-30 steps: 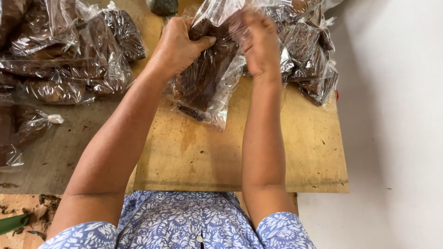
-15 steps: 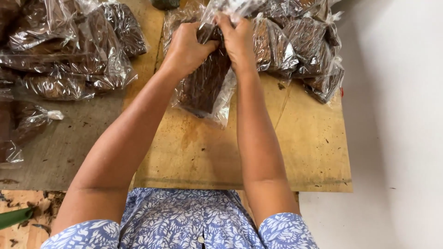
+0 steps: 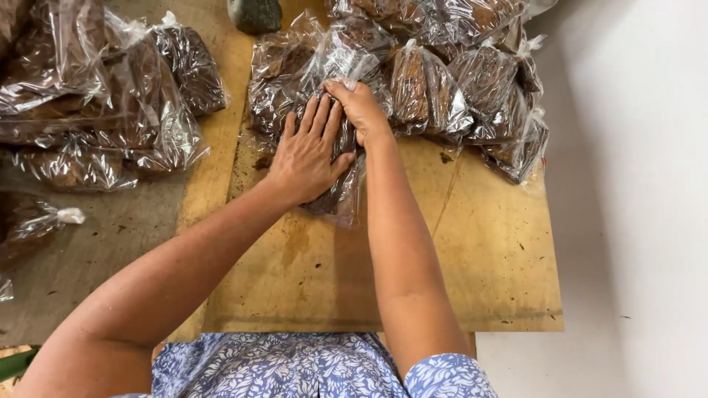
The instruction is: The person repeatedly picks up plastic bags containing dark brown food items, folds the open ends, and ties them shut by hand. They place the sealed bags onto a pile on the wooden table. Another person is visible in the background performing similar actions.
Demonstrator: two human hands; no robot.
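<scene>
a clear plastic bag of dark brown pieces (image 3: 341, 193) lies on a light wooden board (image 3: 472, 280), its near end just below the hands. the left hand (image 3: 308, 156) lies flat on top of it, fingers spread and straight, pressing down rather than gripping. the right hand (image 3: 361, 109) is curled over the bag's far end, fingertips bent onto the gathered plastic; how tightly it pinches cannot be told. the two hands touch side by side.

just beyond the bag, touching it, a pile of similar filled bags (image 3: 472, 96) crowds the far part of the board, each tied at its top and holding the same dark brown contents. a second heap of filled bags (image 3: 96, 110) sits well apart on the left, on a grey surface (image 3: 96, 250). a dark stone-like lump (image 3: 255, 15) rests at the top edge between the two heaps. a blue patterned garment (image 3: 295, 368) shows at the bottom.
</scene>
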